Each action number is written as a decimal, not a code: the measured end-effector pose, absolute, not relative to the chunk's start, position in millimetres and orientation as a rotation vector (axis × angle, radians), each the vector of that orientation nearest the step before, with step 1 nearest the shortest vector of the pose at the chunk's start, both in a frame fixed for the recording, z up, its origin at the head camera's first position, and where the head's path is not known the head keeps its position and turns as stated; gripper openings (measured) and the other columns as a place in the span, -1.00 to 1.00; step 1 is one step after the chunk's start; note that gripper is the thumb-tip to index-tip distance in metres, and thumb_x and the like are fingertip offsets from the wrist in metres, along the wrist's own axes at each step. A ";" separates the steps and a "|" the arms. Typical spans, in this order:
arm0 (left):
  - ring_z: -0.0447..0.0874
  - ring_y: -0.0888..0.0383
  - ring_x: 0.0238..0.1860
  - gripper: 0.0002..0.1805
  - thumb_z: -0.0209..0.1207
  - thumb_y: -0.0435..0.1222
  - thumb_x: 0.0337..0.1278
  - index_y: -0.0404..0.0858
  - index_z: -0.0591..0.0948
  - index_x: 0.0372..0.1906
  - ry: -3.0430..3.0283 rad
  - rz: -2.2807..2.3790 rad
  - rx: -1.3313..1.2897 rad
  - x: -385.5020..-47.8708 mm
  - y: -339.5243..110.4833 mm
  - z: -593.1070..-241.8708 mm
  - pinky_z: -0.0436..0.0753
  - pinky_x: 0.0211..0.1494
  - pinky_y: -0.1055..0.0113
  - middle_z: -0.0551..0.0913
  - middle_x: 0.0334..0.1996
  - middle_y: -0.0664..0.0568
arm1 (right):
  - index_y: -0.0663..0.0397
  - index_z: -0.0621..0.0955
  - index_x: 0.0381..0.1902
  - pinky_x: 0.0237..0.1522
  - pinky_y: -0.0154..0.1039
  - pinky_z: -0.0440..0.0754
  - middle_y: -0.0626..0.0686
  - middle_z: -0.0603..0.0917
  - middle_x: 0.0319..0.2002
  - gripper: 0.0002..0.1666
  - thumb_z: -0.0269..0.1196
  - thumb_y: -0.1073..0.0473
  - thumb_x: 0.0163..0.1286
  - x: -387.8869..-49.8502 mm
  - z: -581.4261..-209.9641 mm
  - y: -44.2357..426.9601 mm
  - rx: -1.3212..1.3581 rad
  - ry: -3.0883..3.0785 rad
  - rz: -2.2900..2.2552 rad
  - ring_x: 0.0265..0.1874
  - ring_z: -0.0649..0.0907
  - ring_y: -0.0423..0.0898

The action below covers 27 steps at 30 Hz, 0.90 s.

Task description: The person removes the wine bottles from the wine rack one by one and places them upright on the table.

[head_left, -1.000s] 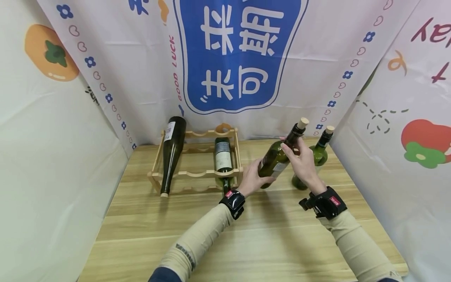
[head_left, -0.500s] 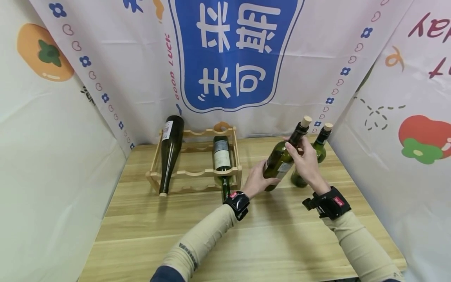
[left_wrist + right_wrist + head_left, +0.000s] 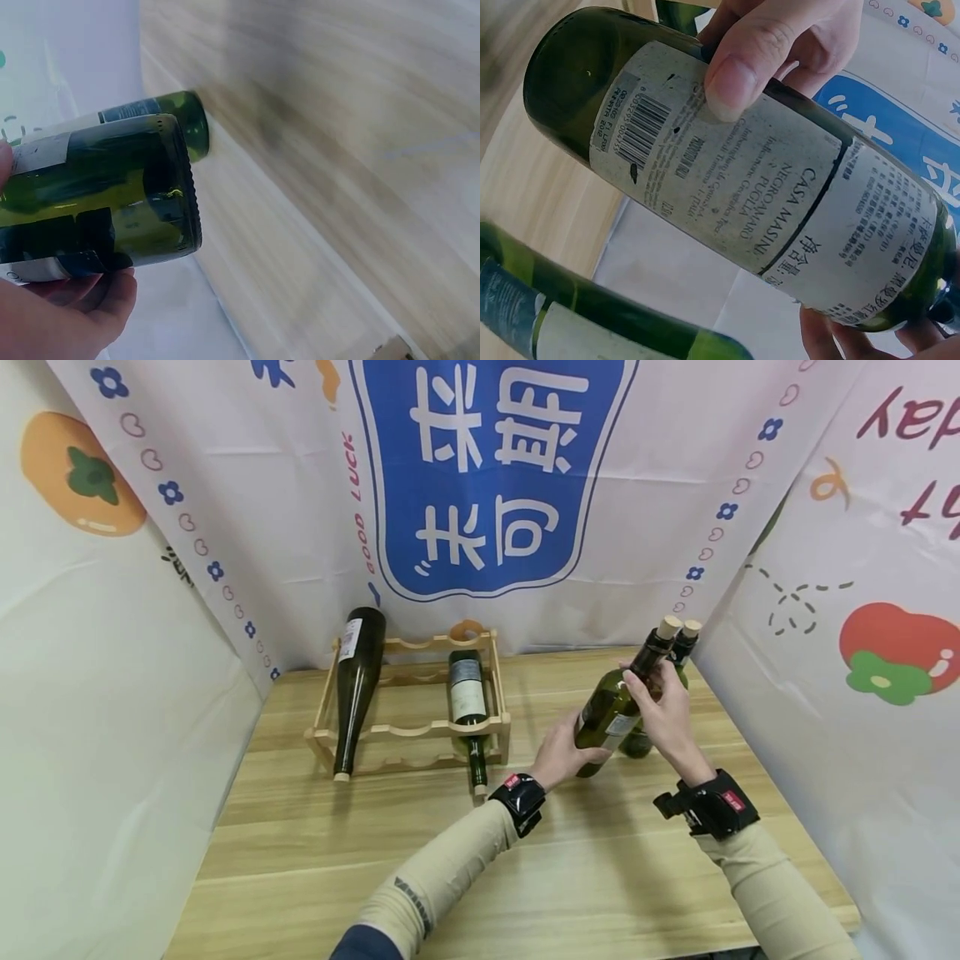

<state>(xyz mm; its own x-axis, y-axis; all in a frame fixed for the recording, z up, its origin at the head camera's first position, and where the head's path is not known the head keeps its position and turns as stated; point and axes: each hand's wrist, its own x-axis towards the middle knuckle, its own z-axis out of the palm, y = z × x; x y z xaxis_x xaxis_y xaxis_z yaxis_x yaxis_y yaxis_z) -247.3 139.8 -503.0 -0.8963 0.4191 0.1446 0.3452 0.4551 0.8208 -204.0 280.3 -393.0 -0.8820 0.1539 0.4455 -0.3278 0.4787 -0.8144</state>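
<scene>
Held bottle [image 3: 600, 714]: tilted over the right half of the desk [image 3: 525, 877], neck up and to your right, base apparently clear of the wood. Your left hand [image 3: 562, 752] has its fingers wrapped round the lower body; your right hand [image 3: 667, 714] has its fingers curled round the shoulder and neck.

Main risk: the standing bottle [image 3: 637, 745] just behind. The two overlap in the head view; whether glass meets glass, you can't tell. Swing the neck or your right knuckles further right and you could knock it over.

Second: smooth glass. If your left fingers loosen first, the base could drop and strike the desk.

Third: the rack [image 3: 408, 729], to your left. A low, wide sweep that way could clip the rack bottle [image 3: 468, 697], whose neck juts past the front rail.
</scene>
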 end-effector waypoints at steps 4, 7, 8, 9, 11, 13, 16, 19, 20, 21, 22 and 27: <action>0.60 0.11 0.08 -0.27 0.47 -0.18 -0.10 -0.16 0.45 0.25 2.579 1.469 0.685 -245.4 143.2 -502.9 0.56 0.19 0.29 0.62 0.09 -0.01 | 0.44 0.33 0.19 -0.26 -0.60 0.47 0.40 0.56 0.11 -0.55 0.07 0.22 0.49 -204.2 -396.3 284.6 0.132 -2.264 1.424 -0.10 0.53 -0.48; 0.61 0.14 0.05 -0.29 0.47 -0.17 -0.10 -0.15 0.47 0.24 2.567 1.468 0.695 -243.3 148.4 -502.7 0.57 0.16 0.32 0.63 0.07 0.00 | 0.44 0.33 0.19 -0.24 -0.60 0.48 0.42 0.55 0.11 -0.54 0.07 0.22 0.49 -202.4 -397.9 289.1 0.112 -2.258 1.440 -0.11 0.53 -0.48; 0.61 0.15 0.05 -0.29 0.47 -0.16 -0.10 -0.15 0.47 0.24 2.565 1.463 0.697 -242.6 150.2 -502.7 0.56 0.16 0.33 0.63 0.07 0.01 | 0.44 0.33 0.19 -0.24 -0.60 0.49 0.42 0.55 0.11 -0.54 0.07 0.21 0.49 -201.7 -398.4 290.8 0.106 -2.256 1.442 -0.12 0.53 -0.47; 0.61 0.16 0.05 -0.29 0.47 -0.15 -0.10 -0.14 0.47 0.24 2.564 1.458 0.697 -242.0 152.1 -502.9 0.57 0.16 0.34 0.63 0.07 0.02 | 0.44 0.34 0.19 -0.25 -0.61 0.49 0.42 0.56 0.10 -0.54 0.07 0.21 0.49 -201.1 -399.0 292.4 0.102 -2.252 1.444 -0.12 0.54 -0.46; 0.61 0.17 0.04 -0.28 0.47 -0.14 -0.10 -0.14 0.47 0.24 2.569 1.449 0.697 -240.8 155.5 -503.8 0.57 0.15 0.36 0.63 0.07 0.02 | 0.44 0.34 0.19 -0.25 -0.61 0.50 0.42 0.57 0.10 -0.54 0.08 0.20 0.48 -200.2 -399.7 295.2 0.090 -2.248 1.438 -0.12 0.55 -0.45; 0.61 0.17 0.03 -0.29 0.47 -0.14 -0.10 -0.14 0.47 0.23 2.570 1.446 0.693 -240.1 158.8 -505.2 0.57 0.13 0.36 0.62 0.07 0.02 | 0.42 0.36 0.18 -0.26 -0.61 0.51 0.40 0.58 0.09 -0.54 0.08 0.19 0.48 -199.4 -400.4 297.6 0.075 -2.256 1.421 -0.13 0.55 -0.46; 0.60 0.18 0.03 -0.28 0.47 -0.12 -0.10 -0.13 0.46 0.24 2.567 1.440 0.693 -239.6 163.2 -507.4 0.57 0.11 0.37 0.62 0.07 0.03 | 0.42 0.37 0.17 -0.26 -0.61 0.53 0.40 0.59 0.07 -0.55 0.09 0.19 0.48 -198.0 -400.6 301.0 0.068 -2.252 1.406 -0.14 0.56 -0.47; 0.59 0.18 0.03 -0.26 0.46 -0.10 -0.10 -0.13 0.45 0.26 2.571 1.436 0.698 -239.1 166.9 -508.7 0.57 0.10 0.37 0.61 0.07 0.04 | 0.42 0.39 0.13 -0.25 -0.62 0.54 0.43 0.59 0.05 -0.60 0.09 0.22 0.47 -197.0 -400.4 304.3 0.087 -2.232 1.413 -0.16 0.57 -0.48; 0.59 0.18 0.03 -0.26 0.46 -0.10 -0.10 -0.13 0.45 0.26 2.574 1.432 0.698 -238.9 167.9 -508.8 0.57 0.11 0.37 0.61 0.08 0.04 | 0.42 0.40 0.12 -0.25 -0.62 0.54 0.42 0.60 0.04 -0.61 0.09 0.24 0.47 -196.8 -400.4 305.4 0.094 -2.224 1.416 -0.17 0.58 -0.47; 0.59 0.18 0.04 -0.25 0.46 -0.09 -0.10 -0.13 0.45 0.26 2.581 1.424 0.697 -238.5 169.0 -508.9 0.57 0.11 0.37 0.61 0.08 0.04 | 0.43 0.40 0.11 -0.25 -0.61 0.55 0.41 0.61 0.03 -0.62 0.10 0.26 0.46 -196.7 -400.4 306.4 0.104 -2.216 1.419 -0.18 0.60 -0.46; 0.59 0.18 0.05 -0.25 0.46 -0.09 -0.10 -0.13 0.45 0.26 2.587 1.420 0.700 -238.2 170.1 -508.9 0.57 0.12 0.36 0.62 0.08 0.04 | 0.43 0.41 0.11 -0.26 -0.61 0.55 0.32 0.65 0.00 -0.62 0.10 0.26 0.46 -196.6 -400.4 307.5 0.107 -2.211 1.416 -0.19 0.61 -0.44; 0.58 0.14 0.08 -0.25 0.47 -0.12 -0.10 -0.15 0.44 0.27 2.602 1.416 0.710 -236.5 175.7 -508.2 0.57 0.16 0.34 0.61 0.09 0.02 | 0.41 0.41 0.13 -0.32 -0.58 0.54 -0.35 0.65 -0.12 -0.61 0.13 0.26 0.44 -196.0 -401.1 311.8 0.085 -2.208 1.397 -0.20 0.60 -0.45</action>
<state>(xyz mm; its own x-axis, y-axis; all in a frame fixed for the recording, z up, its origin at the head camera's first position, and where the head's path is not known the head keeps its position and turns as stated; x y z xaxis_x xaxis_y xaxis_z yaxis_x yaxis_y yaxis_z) -236.5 175.7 -508.2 -0.8869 0.4416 0.1352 0.3533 0.4603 0.8144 -196.0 311.8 -401.1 -0.8621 0.2176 0.4576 -0.3203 0.4658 -0.8249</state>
